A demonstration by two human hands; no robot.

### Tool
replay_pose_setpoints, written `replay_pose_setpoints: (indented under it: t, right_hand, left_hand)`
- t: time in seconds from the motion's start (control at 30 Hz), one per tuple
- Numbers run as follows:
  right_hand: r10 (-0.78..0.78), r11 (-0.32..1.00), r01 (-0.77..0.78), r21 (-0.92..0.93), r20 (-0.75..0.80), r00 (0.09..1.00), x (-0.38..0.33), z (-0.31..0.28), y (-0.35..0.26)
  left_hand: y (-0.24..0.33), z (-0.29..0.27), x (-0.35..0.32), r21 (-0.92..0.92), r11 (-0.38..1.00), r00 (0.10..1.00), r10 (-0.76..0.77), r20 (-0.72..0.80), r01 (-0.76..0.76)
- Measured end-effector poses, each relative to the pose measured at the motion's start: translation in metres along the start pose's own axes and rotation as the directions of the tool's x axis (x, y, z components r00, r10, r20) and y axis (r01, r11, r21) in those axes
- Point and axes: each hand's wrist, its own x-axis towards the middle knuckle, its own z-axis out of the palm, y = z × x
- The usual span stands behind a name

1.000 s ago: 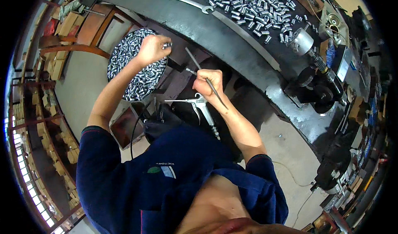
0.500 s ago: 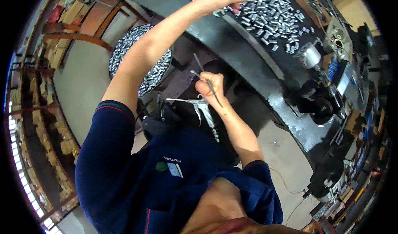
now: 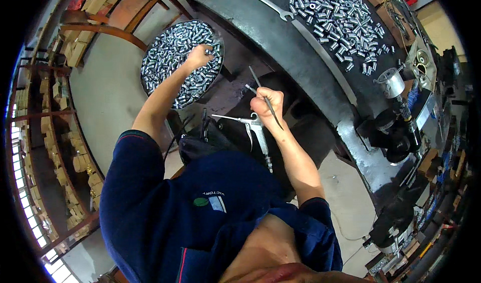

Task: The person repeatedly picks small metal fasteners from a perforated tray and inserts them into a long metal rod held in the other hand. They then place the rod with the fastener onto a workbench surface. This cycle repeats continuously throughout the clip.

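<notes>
While the right hand (image 3: 265,102) stays low in front of the dark blue work jacket (image 3: 200,218), closed around a thin dark metal rod (image 3: 264,96), the left hand (image 3: 199,57) has swung back from the dark curved metal workbench (image 3: 280,37) to the round dark tub of small shiny steel cylinders (image 3: 150,82) at the person's left. Half a second ago that hand was up at the loose scatter of the same silver cylinders (image 3: 340,20) on the bench; now its fingers curl down into the heap in the tub, possibly around a piece, though I cannot see one in the grip. That looks like one leg of a back-and-forth between the two piles. I count one tub, one silver open-ended spanner (image 3: 265,1) on the bench, and one metal air blow gun (image 3: 253,127) hanging just under the right wrist; the cylinders run to hundreds in each pile, too many to count.
</notes>
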Motion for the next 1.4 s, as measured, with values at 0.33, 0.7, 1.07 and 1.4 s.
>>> replay_pose_setpoints:
  t: [0.33, 0.7, 1.07, 1.4]
  right_hand:
    - [0.002, 0.998, -0.004, -0.059, -0.036, 0.999, 0.002, 0.001, 0.003]
    - [0.006, 1.000, -0.007, -0.019, -0.056, 0.998, 0.005, -0.008, -0.014]
    - [-0.131, 0.987, 0.127, -0.099, -0.032, 0.991, 0.007, -0.015, -0.024]
    - [-0.205, 0.969, 0.193, -0.155, -0.066, 0.977, 0.007, -0.016, -0.027]
  left_hand:
    - [0.028, -0.013, -0.013, 0.024, 0.989, 0.989, 0.145, 0.011, -0.146]
    - [0.155, -0.050, -0.086, -0.542, 0.808, 0.862, 0.429, 0.269, -0.232]
    - [0.182, -0.060, -0.087, -0.668, 0.728, 0.785, 0.501, 0.365, -0.154]
    - [0.186, -0.054, -0.092, -0.701, 0.705, 0.837, 0.314, 0.448, 0.110]
